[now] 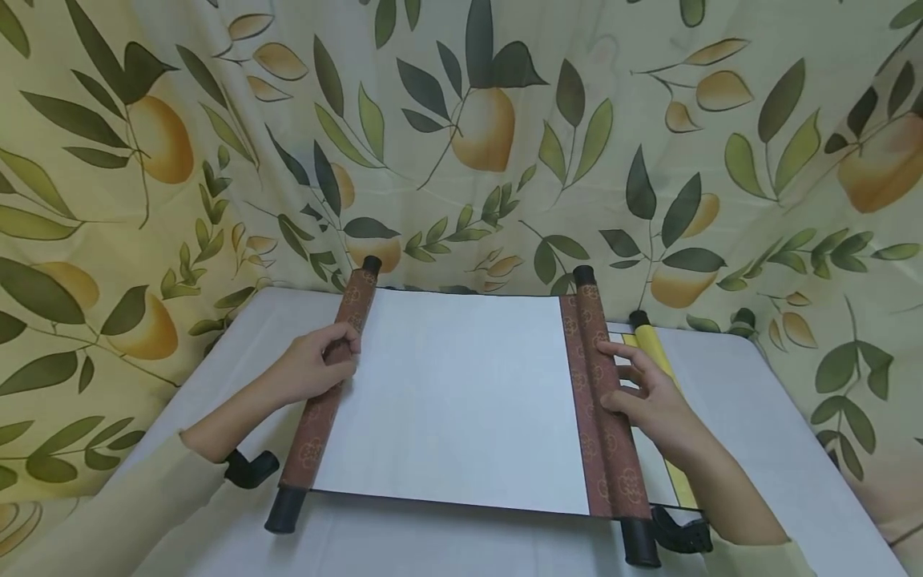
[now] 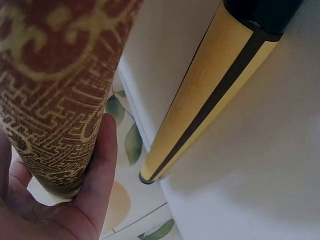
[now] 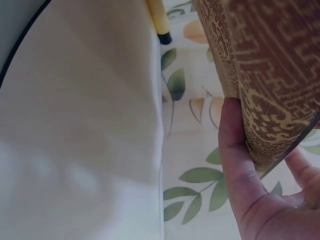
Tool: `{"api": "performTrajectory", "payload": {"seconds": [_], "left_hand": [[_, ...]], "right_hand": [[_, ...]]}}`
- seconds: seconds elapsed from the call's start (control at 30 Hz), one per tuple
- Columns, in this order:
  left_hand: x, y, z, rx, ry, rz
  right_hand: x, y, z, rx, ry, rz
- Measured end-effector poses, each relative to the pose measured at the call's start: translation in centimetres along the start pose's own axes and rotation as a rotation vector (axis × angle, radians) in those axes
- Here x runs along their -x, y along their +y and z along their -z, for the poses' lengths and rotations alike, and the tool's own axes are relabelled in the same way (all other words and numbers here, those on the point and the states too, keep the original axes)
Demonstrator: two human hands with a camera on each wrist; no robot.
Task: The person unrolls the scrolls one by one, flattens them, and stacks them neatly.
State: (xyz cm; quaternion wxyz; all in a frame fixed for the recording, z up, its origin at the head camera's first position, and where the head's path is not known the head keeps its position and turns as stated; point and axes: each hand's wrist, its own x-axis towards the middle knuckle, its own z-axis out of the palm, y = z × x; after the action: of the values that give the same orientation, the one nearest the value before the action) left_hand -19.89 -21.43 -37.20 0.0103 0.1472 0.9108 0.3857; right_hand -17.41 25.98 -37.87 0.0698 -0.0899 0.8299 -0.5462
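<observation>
A hanging scroll stretches between both hands, its blank white sheet (image 1: 469,393) unrolled and its brown patterned ends rolled on black-tipped rods. The left hand (image 1: 317,365) grips the left roll (image 1: 310,441) with curled fingers. On the other side, the right hand (image 1: 652,393) holds the right roll (image 1: 613,417) between thumb and fingers. The left wrist view shows the left thumb (image 2: 102,170) along the brown patterned roll (image 2: 60,100). In the right wrist view, a digit of the right hand (image 3: 237,160) presses against the patterned roll (image 3: 275,75).
Below the scroll is a white-covered table (image 1: 728,401). A yellow scroll (image 1: 652,344) with black ends lies on it, partly hidden by the brown scroll and right hand. Behind the table hangs a cloth (image 1: 447,208) printed with leaves and fruit.
</observation>
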Motion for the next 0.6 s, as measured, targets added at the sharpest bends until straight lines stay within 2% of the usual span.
{"api": "performTrajectory", "payload": {"seconds": [0.23, 0.6], "left_hand": [[-0.3, -0.2, -0.1, -0.017, -0.006, -0.01], [0.0, -0.3, 1.0, -0.005, 0.0, -0.012]], "right_hand": [[0.0, 0.0, 0.1, -0.002, 0.001, -0.002], [0.2, 0.3, 0.2, -0.009, 0.006, -0.001]]}}
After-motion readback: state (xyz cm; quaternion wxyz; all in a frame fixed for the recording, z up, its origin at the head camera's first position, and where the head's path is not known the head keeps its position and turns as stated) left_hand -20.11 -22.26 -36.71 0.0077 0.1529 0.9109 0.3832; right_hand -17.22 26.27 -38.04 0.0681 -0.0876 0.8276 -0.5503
